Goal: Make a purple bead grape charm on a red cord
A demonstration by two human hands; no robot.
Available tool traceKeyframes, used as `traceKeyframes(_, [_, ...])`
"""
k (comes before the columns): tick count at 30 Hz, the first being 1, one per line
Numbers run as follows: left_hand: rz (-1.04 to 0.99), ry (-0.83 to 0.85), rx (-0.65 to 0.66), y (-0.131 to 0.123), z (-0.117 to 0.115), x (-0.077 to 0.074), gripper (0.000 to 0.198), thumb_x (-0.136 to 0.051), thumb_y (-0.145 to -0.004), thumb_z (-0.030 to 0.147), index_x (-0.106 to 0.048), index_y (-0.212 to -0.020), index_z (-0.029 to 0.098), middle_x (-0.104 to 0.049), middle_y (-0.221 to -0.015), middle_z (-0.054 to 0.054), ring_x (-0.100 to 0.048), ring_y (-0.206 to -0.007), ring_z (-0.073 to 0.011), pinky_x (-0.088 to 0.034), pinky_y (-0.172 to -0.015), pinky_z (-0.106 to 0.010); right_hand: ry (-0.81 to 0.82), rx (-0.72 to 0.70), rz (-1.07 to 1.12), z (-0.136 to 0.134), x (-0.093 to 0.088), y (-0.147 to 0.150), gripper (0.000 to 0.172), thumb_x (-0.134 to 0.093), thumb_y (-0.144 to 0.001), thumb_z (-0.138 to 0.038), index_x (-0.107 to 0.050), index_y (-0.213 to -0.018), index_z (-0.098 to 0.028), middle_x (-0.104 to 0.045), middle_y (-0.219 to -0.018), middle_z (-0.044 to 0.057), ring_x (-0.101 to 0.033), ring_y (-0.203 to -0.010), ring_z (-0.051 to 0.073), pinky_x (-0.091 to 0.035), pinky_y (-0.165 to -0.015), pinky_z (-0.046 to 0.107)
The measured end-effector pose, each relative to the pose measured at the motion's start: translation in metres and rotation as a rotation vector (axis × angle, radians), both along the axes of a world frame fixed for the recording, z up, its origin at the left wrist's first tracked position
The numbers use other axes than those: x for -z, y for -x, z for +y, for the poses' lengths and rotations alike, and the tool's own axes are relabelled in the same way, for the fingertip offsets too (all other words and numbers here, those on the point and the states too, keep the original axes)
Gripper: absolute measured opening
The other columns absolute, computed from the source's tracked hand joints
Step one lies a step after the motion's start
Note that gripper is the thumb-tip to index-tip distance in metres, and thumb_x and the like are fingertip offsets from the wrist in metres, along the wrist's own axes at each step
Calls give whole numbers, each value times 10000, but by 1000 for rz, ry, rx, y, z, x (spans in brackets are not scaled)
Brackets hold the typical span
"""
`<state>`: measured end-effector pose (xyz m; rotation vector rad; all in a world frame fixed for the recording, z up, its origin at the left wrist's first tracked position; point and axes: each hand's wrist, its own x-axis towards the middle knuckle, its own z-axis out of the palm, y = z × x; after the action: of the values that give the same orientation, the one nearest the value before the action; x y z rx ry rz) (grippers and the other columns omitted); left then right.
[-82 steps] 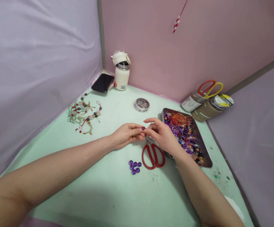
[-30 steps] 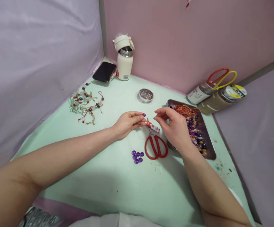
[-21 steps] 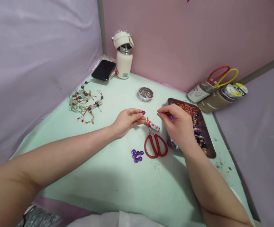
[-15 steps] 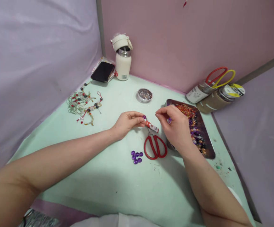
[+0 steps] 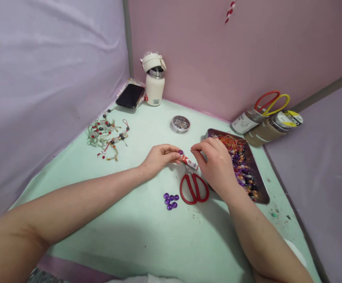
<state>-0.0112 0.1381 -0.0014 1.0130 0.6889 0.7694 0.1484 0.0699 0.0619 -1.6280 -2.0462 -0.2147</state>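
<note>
My left hand rests on the green table with its fingers pinched on a purple bead. Just to its right, my right hand is closed in a pinch, fingertips close to the bead; what it holds is too thin to make out. A small red and white tube lies between the two hands, above the red scissors. A cluster of several purple beads sits on the table nearer to me.
A metal tray of mixed beads and red-orange thread is under my right wrist. Behind it lie jars holding scissors. A round tin, a white flask, a phone and finished beaded cords lie farther back left.
My right hand drew away towards the tray, then came back to the bead at my left fingertips. My left hand has kept its pinch. The camera has shifted slightly.
</note>
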Motion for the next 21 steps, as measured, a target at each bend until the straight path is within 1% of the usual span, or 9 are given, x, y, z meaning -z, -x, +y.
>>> traceKeyframes(11, [19,-7,-4,0,1,-1,261,-742,-643,257,-662,-845,112,-704,-713,-38,-653,-630,-138,-526,-741,-321,-34,4,-103,0,0,2,151,-496,-896,-206,-598,-786,-185,-597,-769,40,-486,-753,184,-324,-683,311])
traceKeyframes(16, [13,-9,-7,-1,0,0,238,-732,-655,239,-662,-845,114,-701,-709,-31,-652,-631,-130,-527,-738,-306,-20,10,-122,1,1,2,152,-495,-897,-198,-604,-792,-186,-603,-779,43,-492,-767,190,-317,-683,315])
traceKeyframes(21, [3,-10,-1,0,0,1,239,-733,-660,244,-661,-847,113,-703,-717,-36,-654,-638,-136,-529,-752,-320,15,-4,-128,1,3,3,139,-506,-897,-208,-609,-805,-184,-604,-804,44,-507,-796,194,-324,-699,318])
